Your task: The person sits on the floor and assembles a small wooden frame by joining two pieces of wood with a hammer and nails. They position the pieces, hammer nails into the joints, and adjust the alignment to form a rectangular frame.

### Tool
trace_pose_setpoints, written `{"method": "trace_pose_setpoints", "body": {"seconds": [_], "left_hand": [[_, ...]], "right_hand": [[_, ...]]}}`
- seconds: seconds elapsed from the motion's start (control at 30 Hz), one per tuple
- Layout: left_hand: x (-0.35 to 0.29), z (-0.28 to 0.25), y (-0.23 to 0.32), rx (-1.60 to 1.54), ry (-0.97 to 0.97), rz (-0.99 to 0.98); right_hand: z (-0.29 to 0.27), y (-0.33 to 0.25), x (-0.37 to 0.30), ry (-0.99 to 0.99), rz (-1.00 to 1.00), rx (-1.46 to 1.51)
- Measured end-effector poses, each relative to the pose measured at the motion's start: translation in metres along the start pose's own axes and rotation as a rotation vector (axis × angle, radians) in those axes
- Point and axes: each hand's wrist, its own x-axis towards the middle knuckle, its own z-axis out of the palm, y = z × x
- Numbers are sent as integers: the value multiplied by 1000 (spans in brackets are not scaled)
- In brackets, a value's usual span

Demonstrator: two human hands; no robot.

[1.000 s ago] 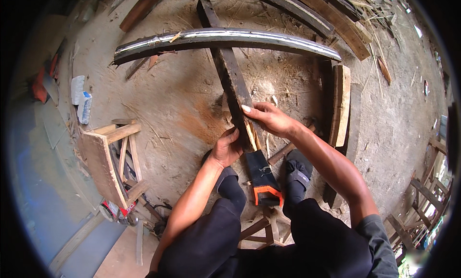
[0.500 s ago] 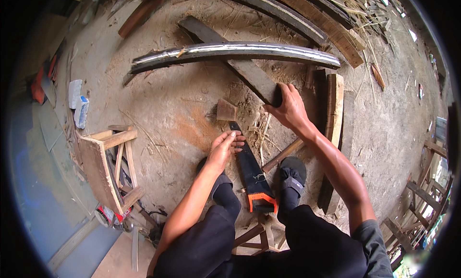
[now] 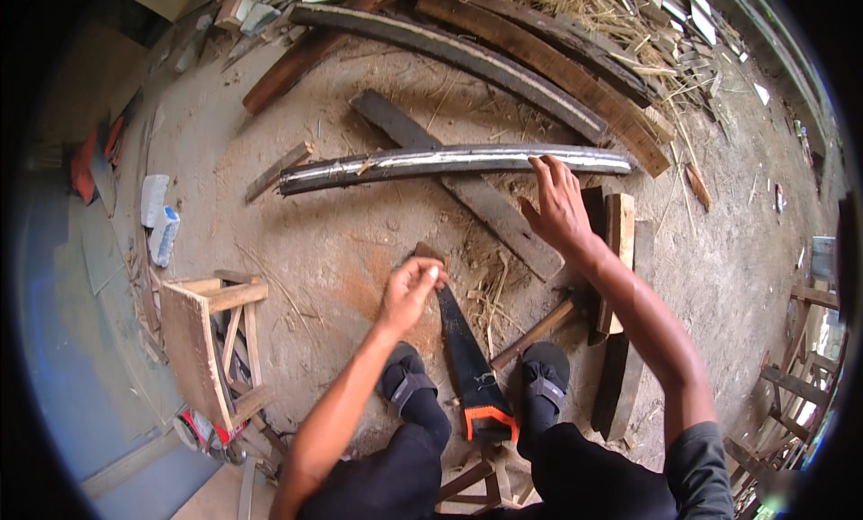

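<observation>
Grip: the right hand [image 3: 564, 210] is loosely spread, holding nothing, fingertips over the striped beam's right half, contact unclear; the left hand [image 3: 412, 293] is half curled, thumb towards fingers, contents hidden.
Striped beam [image 3: 431, 167]: dark wood with a white stripe, lying from 10 to 2 o'clock across a plank; probably heavy, stiff and hard to break, its rough faces unlikely to slip; best held around its edges, near the middle or both ends.
Dark plank [image 3: 499, 216]: slants from 11 o'clock to just past 3; looks rigid and lighter, with a graspable near end.
Handsaw [image 3: 466, 358]: towards 5 o'clock; thin, likely springy blade; orange-edged handle the safe hold.
Right arm: reaches up from 5 o'clock, elbow bent, palm down.
Left arm: rises from 7 o'clock, fingers beside the blade's tip in view.
</observation>
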Motion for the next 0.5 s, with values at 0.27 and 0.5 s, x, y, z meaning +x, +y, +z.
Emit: {"method": "trace_pose_setpoints", "body": {"seconds": [0.27, 0.5], "left_hand": [[123, -33, 86, 1366, 181, 581], [140, -83, 68, 1415, 130, 291]], "right_hand": [[7, 90, 63, -386, -302, -269], [-14, 53, 65, -192, -338, -127]]}}
